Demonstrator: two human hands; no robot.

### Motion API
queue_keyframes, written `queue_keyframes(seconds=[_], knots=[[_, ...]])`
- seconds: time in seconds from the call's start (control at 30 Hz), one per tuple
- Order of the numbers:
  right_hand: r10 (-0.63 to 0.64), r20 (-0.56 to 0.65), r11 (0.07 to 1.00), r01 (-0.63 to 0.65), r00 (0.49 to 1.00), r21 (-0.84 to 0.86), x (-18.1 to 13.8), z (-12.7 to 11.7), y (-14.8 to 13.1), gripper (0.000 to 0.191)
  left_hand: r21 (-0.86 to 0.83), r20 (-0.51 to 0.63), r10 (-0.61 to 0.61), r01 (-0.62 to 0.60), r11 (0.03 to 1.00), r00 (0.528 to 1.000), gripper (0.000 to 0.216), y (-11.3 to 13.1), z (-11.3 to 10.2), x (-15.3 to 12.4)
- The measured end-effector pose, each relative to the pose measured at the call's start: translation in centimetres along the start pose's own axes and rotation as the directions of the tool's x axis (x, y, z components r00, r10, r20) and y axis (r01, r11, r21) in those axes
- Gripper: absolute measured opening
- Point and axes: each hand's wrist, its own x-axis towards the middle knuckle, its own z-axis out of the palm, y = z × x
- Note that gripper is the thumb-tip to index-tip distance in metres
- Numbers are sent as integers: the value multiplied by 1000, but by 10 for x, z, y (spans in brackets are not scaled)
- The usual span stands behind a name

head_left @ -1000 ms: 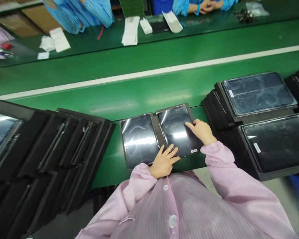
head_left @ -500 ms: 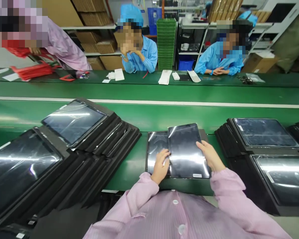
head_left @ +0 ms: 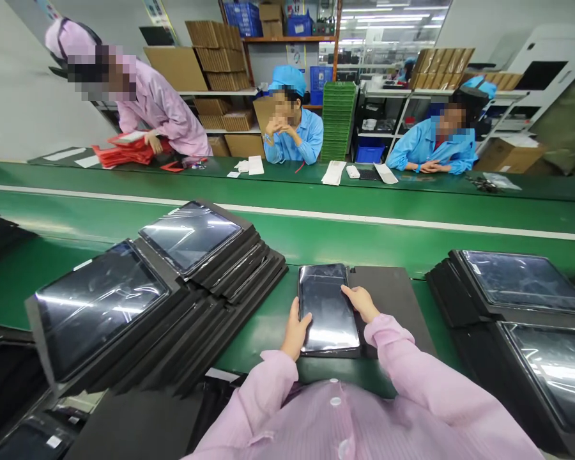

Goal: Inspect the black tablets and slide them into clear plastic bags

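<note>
The left hand (head_left: 297,327) and right hand (head_left: 360,303) gripped opposite long edges of a black, glossy, rectangular tablet (head_left: 326,300), over the left part of a flat dark-grey board (head_left: 388,291) on the green surface (head_left: 263,332).

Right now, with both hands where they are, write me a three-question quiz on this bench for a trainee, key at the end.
1. True or false: the left hand and the right hand both touch the same screen panel.
2. What lies just to the right of that panel?
a) a stack of green crates
b) a dark flat sheet
c) a red bundle
3. Fill the gap: the long stripe across the green work surface is ____ in colour.

Key: 1 true; 2 b; 3 white.
</note>
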Motion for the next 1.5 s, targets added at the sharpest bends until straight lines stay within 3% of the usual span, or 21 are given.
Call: queue_keyframes(seconds=[0.13,0.23,0.47,0.6,0.67,0.73,0.87,0.93,1.13,1.3,1.5], knots=[[-77,63,981,64,995,183,-7,7,-2,23,-46,30,-24,25,999,999,84,10,-6,1],[-174,62,935,145,983,325,-23,10,1,33,-66,16,-25,26,997,1000,90,26,-13,11],[-394,90,828,311,914,467,-63,-17,1,43,-167,74,201,-186,968,977,45,64,-13,14],[-486,17,771,420,874,478,-66,-42,-8,54,-202,137,362,-332,921,922,43,71,0,-4],[-584,-44,700,531,810,478,-65,-50,-13,66,-214,188,410,-370,904,893,43,75,5,-11],[-662,-49,657,610,748,443,-66,-53,-16,59,-236,215,474,-425,874,854,49,80,6,-15],[-712,-24,627,652,701,426,-70,-52,-15,35,-262,245,697,-646,717,674,45,88,1,-19],[-714,-23,623,650,700,436,-71,-51,-13,35,-238,273,736,-698,675,619,38,90,0,-21],[-650,-2,686,588,760,428,-70,-50,-11,46,-143,310,671,-664,734,674,49,88,1,-23],[-675,-22,651,609,738,454,-70,-48,-13,43,-164,295,742,-734,660,602,39,89,1,-22],[-720,64,645,632,691,429,-69,-51,-14,44,-169,271,789,-780,603,552,35,88,-3,-23]])
